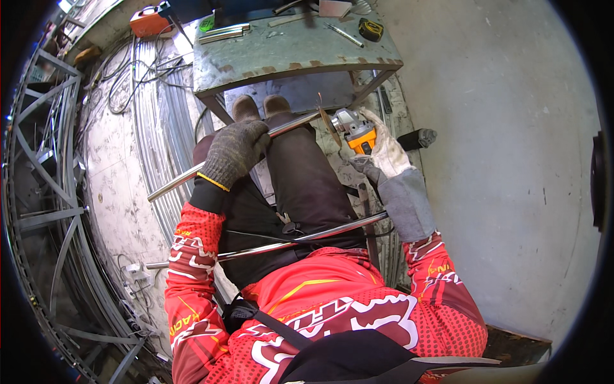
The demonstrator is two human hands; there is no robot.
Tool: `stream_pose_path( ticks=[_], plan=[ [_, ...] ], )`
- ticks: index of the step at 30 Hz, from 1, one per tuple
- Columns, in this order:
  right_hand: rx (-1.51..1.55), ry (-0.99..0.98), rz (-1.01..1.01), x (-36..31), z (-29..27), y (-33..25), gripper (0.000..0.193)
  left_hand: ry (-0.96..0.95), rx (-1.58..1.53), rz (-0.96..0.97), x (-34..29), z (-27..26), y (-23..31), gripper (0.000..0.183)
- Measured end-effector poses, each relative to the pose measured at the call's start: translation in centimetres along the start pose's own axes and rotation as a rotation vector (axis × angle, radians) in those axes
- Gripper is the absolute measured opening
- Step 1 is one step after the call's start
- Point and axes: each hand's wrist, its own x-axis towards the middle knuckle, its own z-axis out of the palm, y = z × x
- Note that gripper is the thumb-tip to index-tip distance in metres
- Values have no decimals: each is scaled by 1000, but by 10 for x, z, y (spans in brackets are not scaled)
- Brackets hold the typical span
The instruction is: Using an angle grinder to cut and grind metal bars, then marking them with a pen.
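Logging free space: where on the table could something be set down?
The table looks bare mid-front, between short tubes at left and a tape measure at right. Crowded: its far edge, and the space before it: tube in left hand, grinder in right hand.

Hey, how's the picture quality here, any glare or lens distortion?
Head view: fisheye distortion bows the front edge of the table; black vignetting darkens the corners; bright glints streak the metal tube in the left hand; the left-side rack looks dim.
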Motion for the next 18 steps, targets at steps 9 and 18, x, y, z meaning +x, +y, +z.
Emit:
stream_pose_path(
  ticks=[9,18],
  plan=[
    [-60,-23,121,-6,-5,-26,122,-11,-26,-57,-4,-4,2,34],
    [-57,33,-54,-5,-1,-9,118,13,-57,9,-1,-6,5,33]
  ],
)
